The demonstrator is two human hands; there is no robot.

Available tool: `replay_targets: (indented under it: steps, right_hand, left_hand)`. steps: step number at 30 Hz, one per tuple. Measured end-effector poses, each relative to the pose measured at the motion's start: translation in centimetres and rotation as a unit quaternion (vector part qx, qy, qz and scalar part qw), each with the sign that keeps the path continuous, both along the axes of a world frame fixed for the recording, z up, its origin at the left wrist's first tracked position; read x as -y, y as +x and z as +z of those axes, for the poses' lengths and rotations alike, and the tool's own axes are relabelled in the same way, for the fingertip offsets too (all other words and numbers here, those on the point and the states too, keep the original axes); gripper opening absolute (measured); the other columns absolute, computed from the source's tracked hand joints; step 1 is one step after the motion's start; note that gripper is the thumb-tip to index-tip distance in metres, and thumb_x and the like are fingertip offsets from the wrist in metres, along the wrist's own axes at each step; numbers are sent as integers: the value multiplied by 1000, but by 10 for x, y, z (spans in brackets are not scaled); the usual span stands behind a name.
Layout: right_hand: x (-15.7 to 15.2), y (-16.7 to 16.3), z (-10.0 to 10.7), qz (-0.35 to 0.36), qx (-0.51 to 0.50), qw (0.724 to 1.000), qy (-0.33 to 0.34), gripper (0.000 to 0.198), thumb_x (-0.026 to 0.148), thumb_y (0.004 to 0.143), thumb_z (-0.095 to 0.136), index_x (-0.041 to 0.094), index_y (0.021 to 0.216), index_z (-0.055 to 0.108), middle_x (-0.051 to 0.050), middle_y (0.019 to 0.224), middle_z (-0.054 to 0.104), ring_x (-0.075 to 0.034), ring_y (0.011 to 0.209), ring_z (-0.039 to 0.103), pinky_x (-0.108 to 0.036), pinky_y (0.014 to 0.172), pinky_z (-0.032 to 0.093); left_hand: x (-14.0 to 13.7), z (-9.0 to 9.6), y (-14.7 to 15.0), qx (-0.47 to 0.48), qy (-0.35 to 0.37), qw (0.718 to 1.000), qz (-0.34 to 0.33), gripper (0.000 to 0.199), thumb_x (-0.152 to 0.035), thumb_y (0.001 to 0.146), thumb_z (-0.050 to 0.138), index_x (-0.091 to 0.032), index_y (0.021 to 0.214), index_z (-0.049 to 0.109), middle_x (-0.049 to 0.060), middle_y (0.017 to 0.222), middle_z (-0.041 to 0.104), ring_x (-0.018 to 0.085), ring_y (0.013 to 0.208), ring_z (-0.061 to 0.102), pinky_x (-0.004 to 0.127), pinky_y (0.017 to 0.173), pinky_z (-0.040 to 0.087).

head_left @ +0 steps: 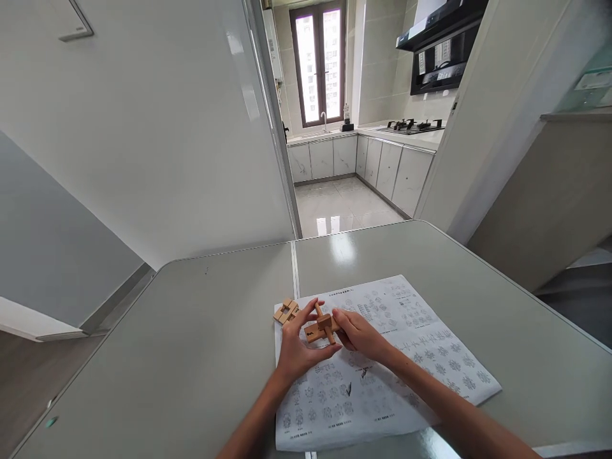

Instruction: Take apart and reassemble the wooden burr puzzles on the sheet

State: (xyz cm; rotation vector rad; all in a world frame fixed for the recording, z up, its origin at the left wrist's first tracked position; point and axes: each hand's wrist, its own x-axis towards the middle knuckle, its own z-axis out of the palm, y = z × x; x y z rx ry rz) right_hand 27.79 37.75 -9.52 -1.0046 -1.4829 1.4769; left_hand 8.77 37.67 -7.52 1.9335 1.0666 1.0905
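1. Extends the left forearm (261, 408) in from the near left and the right forearm (421, 382) from the near right, over a grey-green table (205, 357).
2. Has a large printed sheet (382, 398) spread beneath both hands, covered in rows of small line diagrams and marked in its near half with two dark ticks (349, 389).
3. Curves the left hand (297, 349) into a C and pinches a wooden rod (330, 336) end to end, near end by the thumb, far end by the forefinger. Cannot tell how the other left fingers sit.
4. Presses right thumb and forefinger together, with the right hand (358, 333), on the right end of a flat bar (313, 333); curls the remaining fingers beneath.
5. Holds the wooden assembly (324, 320) between both hands, above the left part of the sheet; combines the bar, dark-marked at its left end, with the rod and a small block at the crossing.
6. Has a second wooden piece (287, 310) lying at the sheet's far left corner, just left of the left forefinger.
7. Divides the table along a pale seam (295, 274) toward its far edge.
8. Opens, beyond, onto a kitchen with glossy floor (344, 197) and marbled cabinets (333, 158).
9. Shows a hob (414, 126) under a dark range hood (444, 25) at far right, and a tap (324, 121) before a dark-framed window (319, 64) farthest off.
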Motion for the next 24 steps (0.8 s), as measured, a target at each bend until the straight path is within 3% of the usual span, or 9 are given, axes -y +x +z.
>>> replay_targets:
  steps: [7,16,22,24]
  right_hand:
    - [-4,-6,-5,2,-79,995,-62,57,72,98,40,23,67,45,8,42,38,-9,38,27,-26,43,22]
    - [-1,-11,-4,-7,-130,987,-90,52,68,97,44,21,77,56,9,44,35,-11,42,28,-24,43,23]
    - [2,-6,2,107,-180,965,-154,48,62,99,43,20,79,57,5,53,44,-11,46,33,-26,49,31]
    - [2,-4,3,104,-121,982,-104,48,60,101,40,20,81,57,1,63,53,-13,52,42,-29,55,39]
  left_hand:
    - [1,3,4,-2,2,1000,19,83,-29,65,88,-27,142,56,9,130,71,30,108,73,49,100,57]
    - [5,2,6,-24,30,999,38,89,-33,64,89,-28,145,52,9,129,71,32,112,70,52,104,53]
    - [7,0,3,8,37,998,43,84,-38,67,88,-27,141,51,10,133,66,32,121,65,50,106,52]
    - [6,0,1,2,40,998,48,80,-37,67,86,-26,139,53,10,131,68,33,120,65,49,105,53]
